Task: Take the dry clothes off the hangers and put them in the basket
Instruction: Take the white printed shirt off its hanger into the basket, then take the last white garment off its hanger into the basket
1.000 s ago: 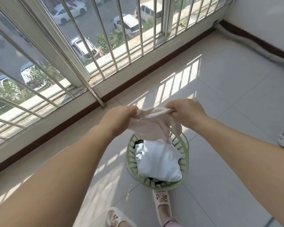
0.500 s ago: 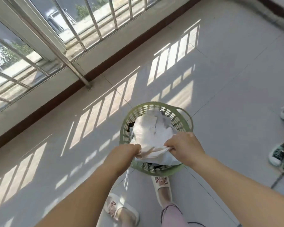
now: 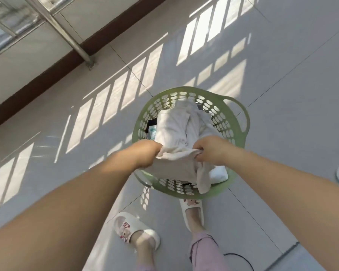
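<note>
Sunlit tiled floor point(image 3: 282, 55) carries a green basket point(image 3: 241, 122) near its middle. Left hand point(image 3: 147, 153) and right hand point(image 3: 213, 151) each clench the cream garment point(image 3: 174, 132), draped over clothes already inside the basket.

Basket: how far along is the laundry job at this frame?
Done: the green basket already holds a white garment and darker items. In hand: left hand and right hand both grip a cream garment partly lowered into it, not released. Left: let go; no hangers are in view, so remaining clothes can't be judged.
</note>
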{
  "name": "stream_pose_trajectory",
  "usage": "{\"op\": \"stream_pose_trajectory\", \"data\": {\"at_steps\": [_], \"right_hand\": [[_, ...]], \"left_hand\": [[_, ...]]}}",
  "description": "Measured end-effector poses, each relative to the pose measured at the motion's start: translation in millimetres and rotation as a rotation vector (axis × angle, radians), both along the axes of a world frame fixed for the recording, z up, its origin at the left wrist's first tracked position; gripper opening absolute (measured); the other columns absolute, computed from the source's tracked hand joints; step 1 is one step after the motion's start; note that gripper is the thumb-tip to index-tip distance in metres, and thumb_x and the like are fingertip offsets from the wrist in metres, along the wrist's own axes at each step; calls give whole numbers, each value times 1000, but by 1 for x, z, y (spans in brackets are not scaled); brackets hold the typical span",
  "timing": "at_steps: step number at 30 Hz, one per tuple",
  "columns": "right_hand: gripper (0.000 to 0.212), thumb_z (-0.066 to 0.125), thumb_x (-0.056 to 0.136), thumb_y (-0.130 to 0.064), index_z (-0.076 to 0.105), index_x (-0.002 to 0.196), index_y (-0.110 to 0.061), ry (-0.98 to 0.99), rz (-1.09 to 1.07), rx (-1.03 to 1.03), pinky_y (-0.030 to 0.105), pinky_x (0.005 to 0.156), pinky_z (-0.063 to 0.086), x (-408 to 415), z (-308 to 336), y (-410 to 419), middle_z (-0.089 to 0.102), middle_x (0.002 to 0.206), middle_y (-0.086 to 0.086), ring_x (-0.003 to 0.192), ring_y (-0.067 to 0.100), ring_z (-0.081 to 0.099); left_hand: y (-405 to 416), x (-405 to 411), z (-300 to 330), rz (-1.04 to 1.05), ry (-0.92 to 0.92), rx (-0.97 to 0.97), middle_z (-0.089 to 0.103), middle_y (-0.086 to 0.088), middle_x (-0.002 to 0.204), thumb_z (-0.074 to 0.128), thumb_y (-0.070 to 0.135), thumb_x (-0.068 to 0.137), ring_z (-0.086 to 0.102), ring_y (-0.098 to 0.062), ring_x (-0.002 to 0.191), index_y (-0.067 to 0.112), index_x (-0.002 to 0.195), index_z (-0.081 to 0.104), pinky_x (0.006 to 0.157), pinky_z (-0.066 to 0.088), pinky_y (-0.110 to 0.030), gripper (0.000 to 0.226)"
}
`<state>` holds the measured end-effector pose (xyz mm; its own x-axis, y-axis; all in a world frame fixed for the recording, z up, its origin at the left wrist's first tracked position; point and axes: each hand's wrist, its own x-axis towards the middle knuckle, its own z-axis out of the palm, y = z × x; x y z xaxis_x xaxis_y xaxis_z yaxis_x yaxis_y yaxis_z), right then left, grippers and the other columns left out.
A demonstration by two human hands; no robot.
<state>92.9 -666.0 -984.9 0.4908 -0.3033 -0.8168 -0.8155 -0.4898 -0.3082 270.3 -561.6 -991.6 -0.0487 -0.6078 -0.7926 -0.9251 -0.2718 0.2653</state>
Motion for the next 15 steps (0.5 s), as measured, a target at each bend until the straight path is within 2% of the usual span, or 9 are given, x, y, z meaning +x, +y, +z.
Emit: {"op": "stream_pose_trajectory", "data": {"at_steps": [3,4,5,6,7,9,12,15], "right_hand": [[25,53,88,-19,48,64,-24,-66,-62,-113,28,73,40,22,-12,-33,53,76,-4,90,23,54],[13,53,89,-22,57,77,-28,-82,-105,-149,29,80,42,28,-16,-42,59,90,-2,100,24,55],[15,53,89,-26,61,100,-31,-97,-153,-184,31,90,43,34,-22,-51,61,109,0,111,24,54],[32,54,90,-28,55,122,-31,-92,-187,-210,34,98,42,38,-26,-56,57,125,1,118,25,51],[42,54,90,-28,47,132,-29,-85,-205,-230,37,102,40,40,-29,-59,53,133,2,122,25,49],[47,54,91,-27,43,136,-28,-90,-196,-286,38,104,38,41,-35,-61,50,137,3,125,26,46],[48,53,91,-28,42,137,-28,-57,-142,-261,37,102,40,37,-42,-54,50,137,3,125,27,47],[45,53,91,-30,44,135,-26,-16,-91,-243,37,101,41,32,-37,-45,51,135,5,123,28,48]], "left_hand": [[-39,19,-14,173,-52,-127,59,-12,106,42,-7,80,57,-29,102,10,103,58,73,42,-30,32],[-49,24,-17,288,-52,-140,57,-11,114,41,-4,83,56,-29,106,15,110,57,77,41,-28,37],[-58,27,-23,394,-55,-161,52,-9,127,40,-3,86,52,-28,113,21,124,51,83,41,-28,47],[-64,30,-28,435,-71,-186,43,-7,140,39,-3,86,46,-28,122,25,138,39,93,40,-29,59],[-68,29,-30,436,-94,-194,32,-5,149,40,-6,84,38,-28,131,28,145,25,103,36,-32,71],[-69,25,-39,431,-121,-183,15,-1,155,38,-10,79,22,-28,141,35,148,8,112,27,-41,87],[-59,12,-49,446,-110,-97,-6,4,158,39,-12,80,-1,-22,146,43,145,-1,116,15,-44,94],[-44,-1,-45,425,-90,-85,-6,1,158,43,-10,83,-5,-18,146,40,147,0,117,11,-44,92]]}}
